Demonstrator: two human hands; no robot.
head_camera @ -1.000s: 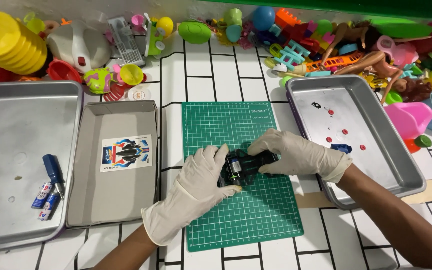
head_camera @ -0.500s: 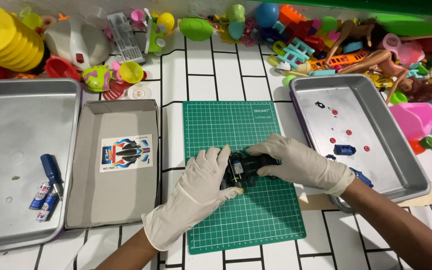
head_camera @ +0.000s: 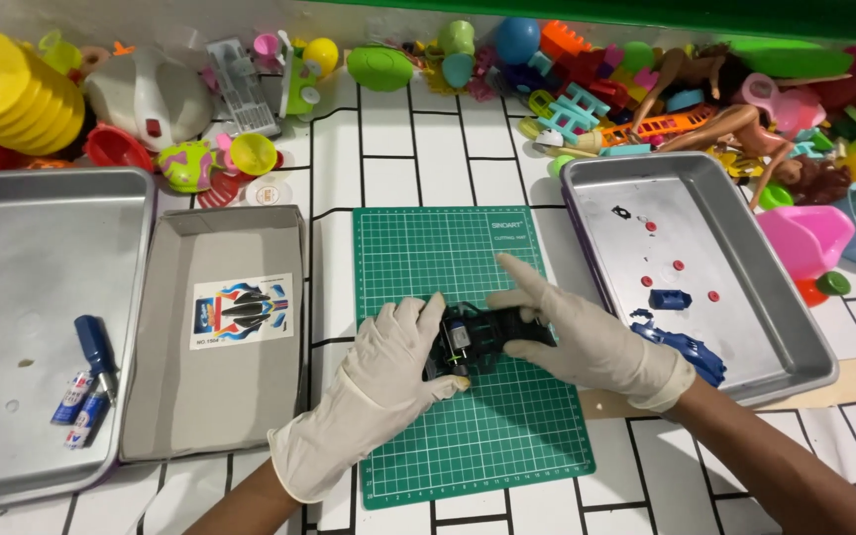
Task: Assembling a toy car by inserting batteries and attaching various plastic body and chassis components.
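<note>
Both my hands wear pale latex gloves and meet over a green cutting mat. Between them sits a small black toy car chassis with a silver part showing. My left hand grips its left end. My right hand holds its right end, index finger stretched out over the top. Most of the chassis is hidden under my fingers.
A metal tray at right holds small red, blue and black parts. A grey cardboard box lid with a sticker sheet lies left of the mat. The far-left tray holds a blue screwdriver and batteries. Toys crowd the back.
The hands have stayed on the chassis with only small finger shifts; my right index finger now stretches out over it. The view has shifted slightly.
</note>
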